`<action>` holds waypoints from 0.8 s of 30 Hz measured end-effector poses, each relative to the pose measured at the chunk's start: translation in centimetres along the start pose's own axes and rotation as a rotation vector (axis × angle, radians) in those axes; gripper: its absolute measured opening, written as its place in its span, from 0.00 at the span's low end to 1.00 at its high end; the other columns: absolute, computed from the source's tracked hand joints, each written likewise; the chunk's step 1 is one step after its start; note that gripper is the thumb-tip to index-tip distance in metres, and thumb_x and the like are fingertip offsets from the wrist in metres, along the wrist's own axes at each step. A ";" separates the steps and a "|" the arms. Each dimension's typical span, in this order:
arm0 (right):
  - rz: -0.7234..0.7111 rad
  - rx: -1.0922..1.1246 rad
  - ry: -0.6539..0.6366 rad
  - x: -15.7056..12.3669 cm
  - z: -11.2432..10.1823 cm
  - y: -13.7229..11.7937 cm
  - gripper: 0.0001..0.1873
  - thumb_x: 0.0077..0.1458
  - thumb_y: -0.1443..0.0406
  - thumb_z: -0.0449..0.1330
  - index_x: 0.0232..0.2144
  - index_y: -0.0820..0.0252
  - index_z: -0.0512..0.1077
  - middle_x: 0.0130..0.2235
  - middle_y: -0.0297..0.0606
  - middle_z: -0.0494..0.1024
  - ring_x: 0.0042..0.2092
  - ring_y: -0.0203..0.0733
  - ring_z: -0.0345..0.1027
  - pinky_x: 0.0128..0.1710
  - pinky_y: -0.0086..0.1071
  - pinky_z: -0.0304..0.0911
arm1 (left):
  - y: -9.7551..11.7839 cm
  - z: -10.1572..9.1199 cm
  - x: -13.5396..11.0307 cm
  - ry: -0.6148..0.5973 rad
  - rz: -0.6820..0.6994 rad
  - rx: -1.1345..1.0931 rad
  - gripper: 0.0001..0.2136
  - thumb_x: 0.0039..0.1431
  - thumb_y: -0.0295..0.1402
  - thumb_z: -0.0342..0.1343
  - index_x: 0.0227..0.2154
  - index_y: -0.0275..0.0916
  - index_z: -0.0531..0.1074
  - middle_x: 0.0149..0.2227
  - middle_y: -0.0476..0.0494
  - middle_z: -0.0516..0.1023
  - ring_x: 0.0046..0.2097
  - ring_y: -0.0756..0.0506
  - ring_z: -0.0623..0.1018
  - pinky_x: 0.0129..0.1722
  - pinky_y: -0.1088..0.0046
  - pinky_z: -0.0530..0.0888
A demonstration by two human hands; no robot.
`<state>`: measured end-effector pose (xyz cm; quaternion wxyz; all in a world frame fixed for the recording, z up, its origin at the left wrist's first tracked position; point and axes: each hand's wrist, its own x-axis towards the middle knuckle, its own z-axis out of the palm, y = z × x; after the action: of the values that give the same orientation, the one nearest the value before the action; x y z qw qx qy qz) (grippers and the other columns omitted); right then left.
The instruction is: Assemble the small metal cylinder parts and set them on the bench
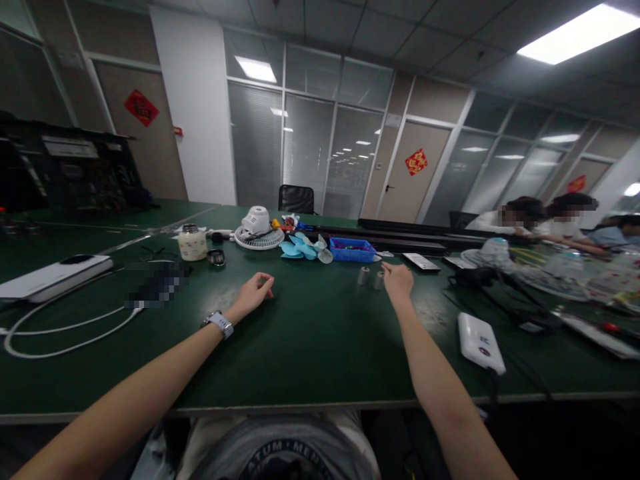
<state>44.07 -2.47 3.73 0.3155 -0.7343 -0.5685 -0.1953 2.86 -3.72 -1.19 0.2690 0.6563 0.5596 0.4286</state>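
Observation:
My left hand (254,291) rests on the green table (310,347) with its fingers loosely curled, and I see nothing in it. A watch (220,323) is on that wrist. My right hand (397,280) reaches forward, fingers pinched together right next to two small grey cylinders (370,277) standing on the table. Whether it holds anything I cannot make out. Beyond the hands lie a blue fan blade (300,248), a white fan grille and motor (257,230) and a blue parts tray (351,250).
A white jar (192,243) and a small dark ring (216,257) sit at the left. A white box (55,277) with a white cable (65,330) lies far left, a white power bank (481,342) at the right. Other people sit at the far right.

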 end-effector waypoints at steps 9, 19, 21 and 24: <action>0.046 -0.086 -0.125 -0.5 1.2 0.8 0.17 0.62 0.60 0.51 0.48 0.51 0.76 0.42 0.46 0.79 0.40 0.45 0.72 0.39 0.32 0.60 | 0.1 0.1 0.1 -0.013 0.007 0.015 0.21 0.53 0.52 0.49 0.40 0.40 0.67 0.24 0.49 0.77 0.27 0.46 0.76 0.30 0.72 0.69; 0.052 -0.105 -0.131 -0.6 1.6 0.7 0.19 0.63 0.59 0.49 0.49 0.51 0.75 0.40 0.48 0.78 0.40 0.47 0.72 0.39 0.34 0.60 | 0.0 0.1 0.0 -0.022 0.023 0.008 0.21 0.54 0.52 0.49 0.40 0.40 0.67 0.24 0.48 0.77 0.28 0.45 0.76 0.30 0.71 0.69; 0.050 -0.097 -0.150 -0.5 1.6 0.7 0.19 0.63 0.59 0.48 0.49 0.52 0.75 0.40 0.49 0.78 0.40 0.46 0.72 0.40 0.34 0.60 | 0.0 0.1 0.0 -0.025 0.022 0.013 0.21 0.53 0.52 0.49 0.40 0.40 0.67 0.24 0.48 0.78 0.28 0.45 0.76 0.30 0.71 0.69; 0.021 -0.087 -0.164 -0.6 1.8 1.0 0.20 0.64 0.61 0.47 0.47 0.54 0.76 0.42 0.49 0.78 0.43 0.47 0.70 0.43 0.37 0.59 | -0.1 0.1 0.0 -0.026 0.020 0.019 0.22 0.53 0.53 0.49 0.40 0.40 0.67 0.24 0.48 0.78 0.28 0.45 0.76 0.30 0.71 0.69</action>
<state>44.72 -1.79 1.78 0.2375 -0.7667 -0.5758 -0.1556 2.88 -3.69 -1.25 0.2658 0.6699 0.5534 0.4175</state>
